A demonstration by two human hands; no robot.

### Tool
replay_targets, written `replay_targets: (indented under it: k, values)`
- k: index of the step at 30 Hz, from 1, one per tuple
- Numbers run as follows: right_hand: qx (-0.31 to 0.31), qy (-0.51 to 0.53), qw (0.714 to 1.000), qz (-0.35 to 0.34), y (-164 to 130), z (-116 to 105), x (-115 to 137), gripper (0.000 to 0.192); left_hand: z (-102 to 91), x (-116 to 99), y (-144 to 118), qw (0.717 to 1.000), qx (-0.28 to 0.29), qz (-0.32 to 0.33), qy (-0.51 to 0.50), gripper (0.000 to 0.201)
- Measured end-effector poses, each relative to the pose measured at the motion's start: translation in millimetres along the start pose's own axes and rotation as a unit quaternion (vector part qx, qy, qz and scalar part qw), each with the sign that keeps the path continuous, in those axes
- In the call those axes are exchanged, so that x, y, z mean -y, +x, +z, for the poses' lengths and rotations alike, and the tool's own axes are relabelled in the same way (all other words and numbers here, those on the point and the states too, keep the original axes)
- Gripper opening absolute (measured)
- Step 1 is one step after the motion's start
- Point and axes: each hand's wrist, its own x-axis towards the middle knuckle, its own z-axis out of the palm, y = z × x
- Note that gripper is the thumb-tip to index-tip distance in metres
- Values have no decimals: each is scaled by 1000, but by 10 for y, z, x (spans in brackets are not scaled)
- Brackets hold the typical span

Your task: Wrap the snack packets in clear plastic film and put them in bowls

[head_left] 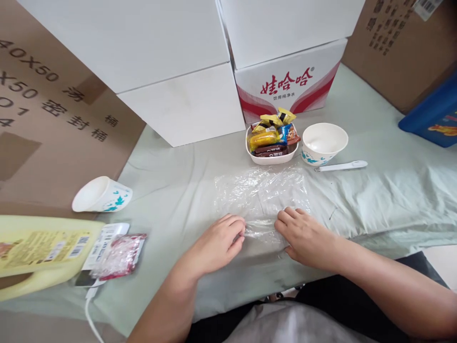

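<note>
A thin, crinkled sheet of clear plastic film (264, 190) lies spread over the green cloth in front of me. My left hand (221, 240) has its fingers curled, thumb near the index finger, closed on the film's near left part. On the near right part, my right hand (303, 236) is bent over with its fingertips on the film and looks closed on it. Between the hands the film is drawn into small folds. Just beyond it stands a white tray (272, 160) heaped with wrapped snacks (267, 136).
Right of the tray are a white paper bowl (324, 143) and a white-handled cutter (342, 166). Leftward lie a tipped paper bowl (103, 194), a yellow jug (46, 252), and a red wrapped packet (123, 255) by a cable (87, 309). White boxes (185, 105) and brown cartons (53, 119) wall the back.
</note>
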Motion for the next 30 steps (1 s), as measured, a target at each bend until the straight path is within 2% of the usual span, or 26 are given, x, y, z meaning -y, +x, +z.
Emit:
replay_targets:
  k: [1,5,7,9,10,12,14,16,21,24,26,30]
  values:
    - [19,-5,1000,-1,9,9,-12,19,-18,4,-14,1000,7,-5,2,13]
    - [103,93,990,-37,-70,-132,-137,20,-133,30,-118,996,80,-32,-23,16]
    - [119,157,979,-54,-126,-226,-219,18,-195,57,-169,984,140,-36,-102,14]
    - [124,219,966,-67,-149,-284,-314,17,-235,103,-189,959,176,-45,-219,9]
    - [124,245,960,-63,-145,-297,-367,17,-243,133,-184,946,169,-56,-270,8]
    - [116,289,950,-29,-114,-291,-484,16,-229,206,-147,939,103,-87,-318,9]
    - [94,329,939,24,-67,-254,-603,15,-189,280,-90,949,9,-124,-290,11]
    - [55,372,924,77,-15,-194,-709,14,-148,339,-41,958,-51,-155,-238,12]
    - [-107,445,867,195,178,39,-827,16,-124,419,-8,972,-102,-174,-122,18]
    - [-169,464,838,231,324,209,-795,18,-123,462,-6,971,-132,-198,-35,19]
    - [-188,430,848,248,396,292,-751,18,-111,483,6,965,-140,-220,19,22]
    - [-219,274,897,268,452,337,-667,21,-84,487,42,957,-119,-250,87,27]
